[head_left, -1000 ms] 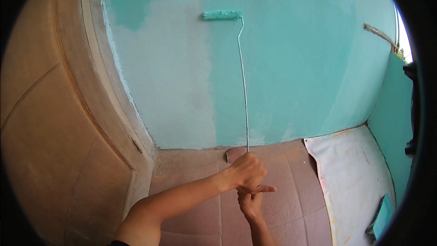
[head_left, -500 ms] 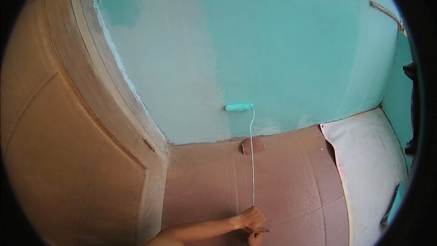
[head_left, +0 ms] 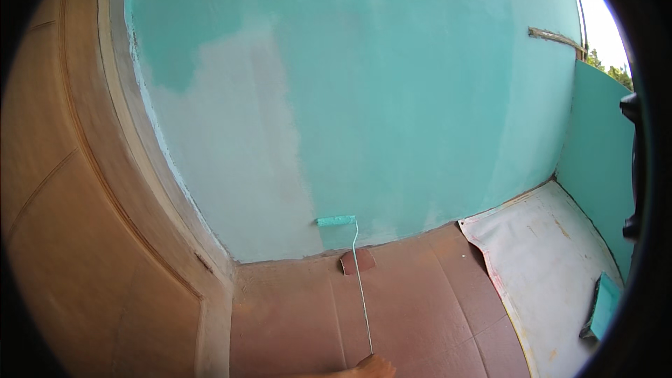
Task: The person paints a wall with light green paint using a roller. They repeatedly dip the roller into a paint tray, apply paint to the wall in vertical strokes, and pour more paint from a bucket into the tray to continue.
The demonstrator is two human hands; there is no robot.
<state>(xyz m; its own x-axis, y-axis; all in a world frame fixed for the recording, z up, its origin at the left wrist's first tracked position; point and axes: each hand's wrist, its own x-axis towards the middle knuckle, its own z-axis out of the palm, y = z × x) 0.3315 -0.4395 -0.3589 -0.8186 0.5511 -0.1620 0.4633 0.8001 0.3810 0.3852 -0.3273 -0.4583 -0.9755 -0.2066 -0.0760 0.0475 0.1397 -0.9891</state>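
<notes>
While the left hand [head_left: 375,367] curls its fingers round the rod [head_left: 362,294] (right hand unseen, can't tell), lap the paint roller [head_left: 336,221], low on the teal wall [head_left: 399,105], lightly over the pale patch [head_left: 241,147].

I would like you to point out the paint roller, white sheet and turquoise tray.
Paint roller [head_left: 336,221]: head view, on its turquoise sleeve.
White sheet [head_left: 535,259]: head view, on its bare middle.
Turquoise tray [head_left: 606,308]: head view, on its turquoise surface.

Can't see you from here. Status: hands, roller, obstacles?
Left hand gripping rod; right hand out of view. Paint roller low on teal wall. Brown piece on floor behind rod.
</notes>
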